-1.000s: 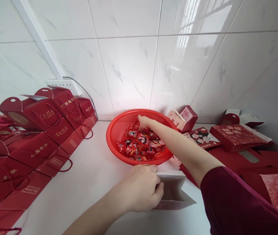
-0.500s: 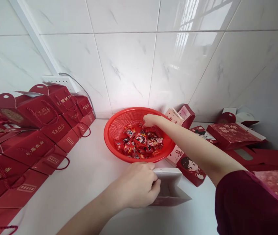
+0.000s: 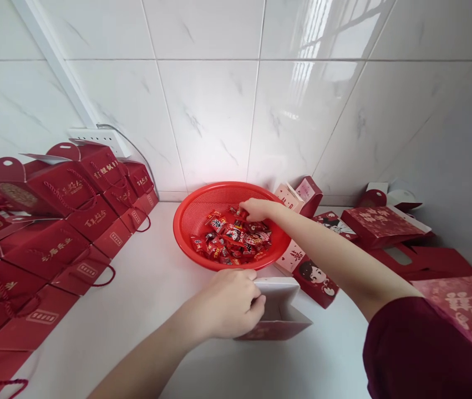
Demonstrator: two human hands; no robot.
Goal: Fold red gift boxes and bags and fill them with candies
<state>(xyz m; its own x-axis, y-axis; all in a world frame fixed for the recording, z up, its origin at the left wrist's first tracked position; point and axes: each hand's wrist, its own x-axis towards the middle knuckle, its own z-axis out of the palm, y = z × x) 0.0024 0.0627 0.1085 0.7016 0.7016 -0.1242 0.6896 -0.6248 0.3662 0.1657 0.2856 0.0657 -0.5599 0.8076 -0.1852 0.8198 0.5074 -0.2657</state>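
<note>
Rightward across the basket [image 3: 196, 213] is how my right hand [image 3: 256, 210] has travelled over the last second, dipping slightly too, while my left hand [image 3: 231, 302] has kept its place on the open box [image 3: 279, 331]. From my station I also notice the whole view has drifted a little.

Now the right hand is inside the red perforated basket, fingers bent down at the upper right edge of the heap of wrapped candies [image 3: 236, 235]. A red wrapper shows at its fingertips, but I cannot tell whether they are closed on it. My left hand is closed on the upper left edge of the open box, thumb folded over, just in front of the basket. The box stands on the white table [image 3: 131, 293] with its mouth open, showing a pale inside.

Left of the basket, well apart from it, I have rows of red gift boxes [image 3: 94, 219] with rope handles, stacked against each other. Behind them a white power strip [image 3: 94, 136] sits by the tiled wall [image 3: 202, 111]. Just right of the basket lies the cartoon-face box [image 3: 316, 277], and farther right, beyond my forearm, is a patterned red box [image 3: 381, 221].
</note>
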